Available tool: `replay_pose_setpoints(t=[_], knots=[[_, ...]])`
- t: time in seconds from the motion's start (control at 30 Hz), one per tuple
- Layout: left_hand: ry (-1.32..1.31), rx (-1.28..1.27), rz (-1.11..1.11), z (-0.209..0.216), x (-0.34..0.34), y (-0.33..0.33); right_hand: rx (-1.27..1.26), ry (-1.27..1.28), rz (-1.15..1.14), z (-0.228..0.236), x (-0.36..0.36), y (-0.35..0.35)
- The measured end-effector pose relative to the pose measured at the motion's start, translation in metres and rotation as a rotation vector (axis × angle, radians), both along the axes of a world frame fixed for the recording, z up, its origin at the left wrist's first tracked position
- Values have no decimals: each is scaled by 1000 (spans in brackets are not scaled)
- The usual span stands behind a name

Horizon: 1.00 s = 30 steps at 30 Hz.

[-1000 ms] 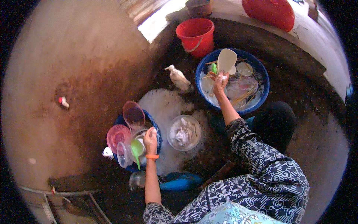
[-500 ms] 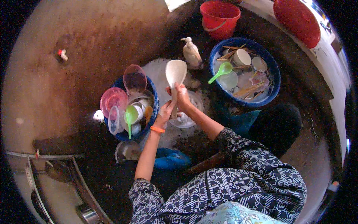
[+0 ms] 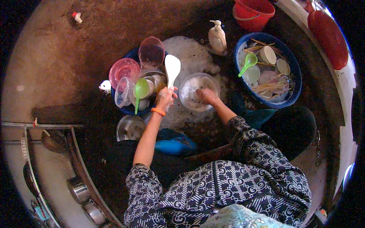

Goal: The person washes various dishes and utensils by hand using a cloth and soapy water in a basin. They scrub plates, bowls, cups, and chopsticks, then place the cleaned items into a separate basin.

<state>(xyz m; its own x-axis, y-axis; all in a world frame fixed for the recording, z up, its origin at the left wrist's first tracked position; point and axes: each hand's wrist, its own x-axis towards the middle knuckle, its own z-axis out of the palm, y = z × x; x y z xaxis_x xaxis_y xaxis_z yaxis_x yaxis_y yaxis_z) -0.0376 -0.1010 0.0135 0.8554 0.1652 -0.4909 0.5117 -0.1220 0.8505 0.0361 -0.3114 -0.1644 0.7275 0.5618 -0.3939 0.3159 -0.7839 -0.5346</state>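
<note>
A red plastic bucket point(image 3: 254, 13) stands at the top, near a white pump-top soap bottle point(image 3: 217, 37) on the wet brown floor point(image 3: 61, 57). Right of the bottle, a blue round basin point(image 3: 294, 81) holds a green plastic ladle point(image 3: 248, 62), pale plates and thin sticks. A red round lid point(image 3: 327, 33) lies on the pale ledge. A glass pot lid point(image 3: 130, 128) rests on the floor beside a blue sandal point(image 3: 173, 145).

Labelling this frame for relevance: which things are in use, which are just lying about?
In use:
left hand holding white paddle spoon
right hand in soapy bowl

Lying about:
soap pump bottle
red bucket
blue basin of dishes
green ladle
pink lids
</note>
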Motion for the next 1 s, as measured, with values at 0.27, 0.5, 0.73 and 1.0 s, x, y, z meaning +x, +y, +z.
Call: replay_pose_setpoints(t=[0.27, 0.5, 0.73, 1.0], knots=[[3, 181, -104, -13, 3, 2, 177, -45, -210, -1, -9, 11], [-95, 313, -126, -15, 26, 11, 965, -263, -279, 142, 25, 43], [-226, -279, 155, 9, 28, 11, 1065, -209, -122, 203, -9, 75], [30, -91, -36, 12, 20, 3, 1063, -419, -467, 185, 31, 58]])
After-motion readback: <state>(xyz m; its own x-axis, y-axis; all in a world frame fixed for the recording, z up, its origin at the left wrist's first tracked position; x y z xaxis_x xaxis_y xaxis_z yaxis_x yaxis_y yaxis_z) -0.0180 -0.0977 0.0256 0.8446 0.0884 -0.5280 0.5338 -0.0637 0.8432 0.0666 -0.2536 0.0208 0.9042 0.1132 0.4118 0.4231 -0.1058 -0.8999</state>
